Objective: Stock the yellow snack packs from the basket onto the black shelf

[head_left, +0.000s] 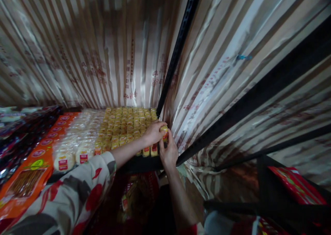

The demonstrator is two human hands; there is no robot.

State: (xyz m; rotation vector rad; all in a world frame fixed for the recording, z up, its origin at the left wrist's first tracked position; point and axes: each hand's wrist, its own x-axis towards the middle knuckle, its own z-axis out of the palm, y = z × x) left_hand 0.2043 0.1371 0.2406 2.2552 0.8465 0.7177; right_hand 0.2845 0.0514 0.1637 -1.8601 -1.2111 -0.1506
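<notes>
Both of my hands meet at the right front end of a shelf. A small yellow snack packet (163, 128) with a red label is pinched between them. My left hand (154, 133) reaches across from the left, its fingers closed on the packet's upper part. From below, my right hand (169, 152) grips the same packet with thumb and fingers. Beside and behind my hands stand tight rows of matching yellow packets (121, 123) on the shelf. My left forearm covers part of the front row.
Left of the yellow rows lie clear-wrapped white packets (83, 155), orange snack bags (26, 179) and dark shiny packages (23, 138). A black upright post (178, 48) and a slanting black bar (232, 104) frame the corner. Pleated plastic sheeting (124, 55) hangs behind. A red package (294, 185) lies at right.
</notes>
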